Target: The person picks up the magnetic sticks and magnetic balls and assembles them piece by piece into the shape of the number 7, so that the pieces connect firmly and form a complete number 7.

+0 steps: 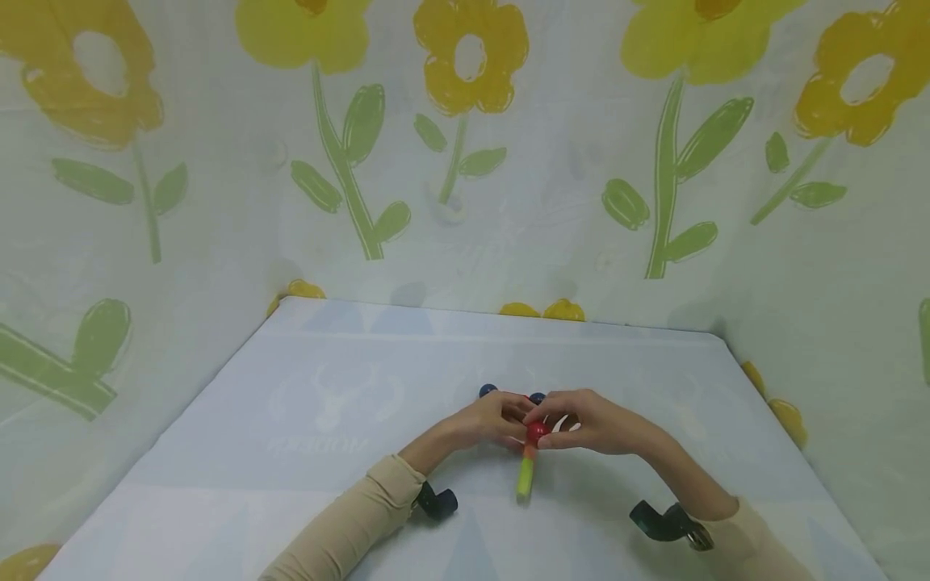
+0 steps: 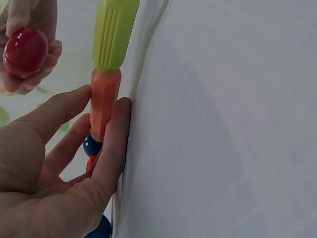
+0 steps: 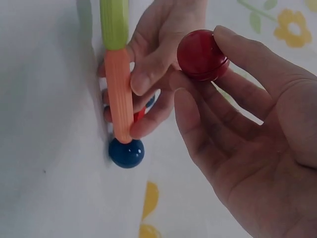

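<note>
My left hand holds an orange ridged toy stick between thumb and fingers, low over the table. End to end with it is a yellow-green stick, pointing towards me. At the orange stick's far end sits a glossy blue ball. A red piece shows partly behind the left fingers. My right hand pinches a glossy red ball with its thumb and fingertips. In both wrist views this ball is apart from the sticks, off to one side.
Beyond the hands, two dark blue balls stand on the white table, partly behind the fingers. A dark camera mount hangs at the left wrist, another at the right. A flower-printed curtain encloses the table's back and sides.
</note>
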The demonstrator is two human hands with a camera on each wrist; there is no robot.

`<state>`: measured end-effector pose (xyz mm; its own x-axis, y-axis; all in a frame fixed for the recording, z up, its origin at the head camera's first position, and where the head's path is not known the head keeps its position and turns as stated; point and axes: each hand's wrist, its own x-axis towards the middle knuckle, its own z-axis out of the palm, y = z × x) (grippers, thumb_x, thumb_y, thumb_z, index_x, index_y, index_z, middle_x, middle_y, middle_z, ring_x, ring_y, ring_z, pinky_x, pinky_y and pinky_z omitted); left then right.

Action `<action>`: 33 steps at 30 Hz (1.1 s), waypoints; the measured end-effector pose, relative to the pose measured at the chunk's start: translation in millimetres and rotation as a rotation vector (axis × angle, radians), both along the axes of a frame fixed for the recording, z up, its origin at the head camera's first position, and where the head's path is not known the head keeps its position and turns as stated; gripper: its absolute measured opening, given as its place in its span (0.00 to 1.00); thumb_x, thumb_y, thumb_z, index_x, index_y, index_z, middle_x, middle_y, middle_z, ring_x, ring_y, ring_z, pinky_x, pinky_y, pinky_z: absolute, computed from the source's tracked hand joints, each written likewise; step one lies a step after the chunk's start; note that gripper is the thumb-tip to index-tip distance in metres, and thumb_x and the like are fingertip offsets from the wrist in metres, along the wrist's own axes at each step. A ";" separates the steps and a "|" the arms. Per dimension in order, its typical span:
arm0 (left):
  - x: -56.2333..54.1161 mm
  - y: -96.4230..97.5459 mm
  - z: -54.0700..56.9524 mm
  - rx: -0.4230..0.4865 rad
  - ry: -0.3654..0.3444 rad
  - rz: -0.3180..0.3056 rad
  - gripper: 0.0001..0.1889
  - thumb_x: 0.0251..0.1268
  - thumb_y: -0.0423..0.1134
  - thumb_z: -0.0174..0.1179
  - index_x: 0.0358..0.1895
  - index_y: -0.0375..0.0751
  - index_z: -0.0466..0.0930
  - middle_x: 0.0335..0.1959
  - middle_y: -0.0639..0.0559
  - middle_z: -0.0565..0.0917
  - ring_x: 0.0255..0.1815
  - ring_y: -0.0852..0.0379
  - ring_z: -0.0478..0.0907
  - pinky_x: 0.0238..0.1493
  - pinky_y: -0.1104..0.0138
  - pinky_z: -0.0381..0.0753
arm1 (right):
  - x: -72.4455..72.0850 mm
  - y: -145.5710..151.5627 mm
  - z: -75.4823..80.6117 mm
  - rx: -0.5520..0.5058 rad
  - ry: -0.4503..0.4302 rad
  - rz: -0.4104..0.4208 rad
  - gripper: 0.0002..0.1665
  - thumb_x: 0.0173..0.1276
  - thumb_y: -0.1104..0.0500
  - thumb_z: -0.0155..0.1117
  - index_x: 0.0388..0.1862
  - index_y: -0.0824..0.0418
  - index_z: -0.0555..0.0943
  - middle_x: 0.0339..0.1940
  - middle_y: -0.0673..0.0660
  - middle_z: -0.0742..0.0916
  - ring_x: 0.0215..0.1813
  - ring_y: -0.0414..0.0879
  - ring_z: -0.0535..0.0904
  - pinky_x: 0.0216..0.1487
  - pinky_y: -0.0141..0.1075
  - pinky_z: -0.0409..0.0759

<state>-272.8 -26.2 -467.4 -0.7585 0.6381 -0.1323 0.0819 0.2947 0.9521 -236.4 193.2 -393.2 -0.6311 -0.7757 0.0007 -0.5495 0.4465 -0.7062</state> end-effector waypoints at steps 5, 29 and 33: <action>0.1 0.0 1.1 -0.032 0.030 0.010 0.15 0.63 0.36 0.66 0.53 0.49 0.82 0.50 0.52 0.85 0.51 0.57 0.80 0.49 0.63 0.85 | 7.9 -3.4 -3.5 0.005 -0.023 0.030 0.22 0.66 0.50 0.68 0.56 0.55 0.82 0.47 0.49 0.87 0.46 0.40 0.84 0.45 0.32 0.84; 3.1 -2.3 1.4 -0.005 0.001 0.004 0.19 0.60 0.37 0.69 0.55 0.46 0.82 0.45 0.52 0.84 0.46 0.58 0.80 0.46 0.63 0.85 | 33.2 -34.4 -24.1 0.111 -0.061 0.244 0.18 0.65 0.50 0.69 0.53 0.51 0.84 0.42 0.42 0.86 0.32 0.28 0.73 0.35 0.25 0.79; 3.6 -2.7 1.7 0.005 -0.003 -0.003 0.19 0.60 0.37 0.69 0.55 0.45 0.82 0.44 0.51 0.84 0.45 0.58 0.80 0.47 0.63 0.85 | 33.5 -34.8 -27.9 0.117 -0.052 0.256 0.18 0.64 0.51 0.70 0.53 0.51 0.84 0.42 0.43 0.86 0.32 0.31 0.73 0.35 0.24 0.78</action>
<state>-269.3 -29.0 -465.7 -0.7563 0.6410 -0.1311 0.0802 0.2896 0.9538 -202.8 158.4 -421.1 -0.4119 -0.9025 -0.1260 -0.6189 0.3786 -0.6882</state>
